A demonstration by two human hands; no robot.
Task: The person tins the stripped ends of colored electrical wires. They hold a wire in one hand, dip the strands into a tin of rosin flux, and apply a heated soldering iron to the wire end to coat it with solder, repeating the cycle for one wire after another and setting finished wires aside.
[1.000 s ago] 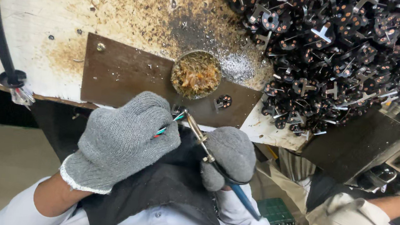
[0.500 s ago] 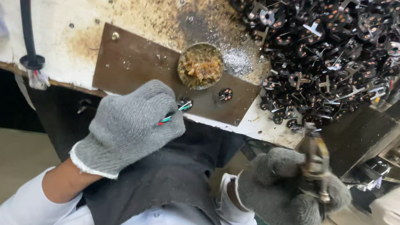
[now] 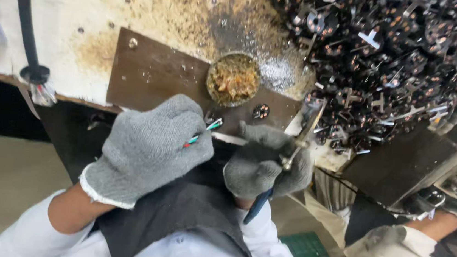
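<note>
Both the left hand (image 3: 149,149) and the right hand (image 3: 266,167) wear grey knitted gloves; the left one has a white rolled cuff. White sleeves cover the arms, and a dark, possibly black, apron or vest hangs over the chest

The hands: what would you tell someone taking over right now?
Left hand: gloved, closed on thin coloured wires.
Right hand: gloved, gripping a blue-handled tool, tip up toward the heap of dark metal parts.
Both sit at the edge of the brown plate; a round dish of scraps lies beyond.
Done: scraps in dish. Left: big heap.
</note>
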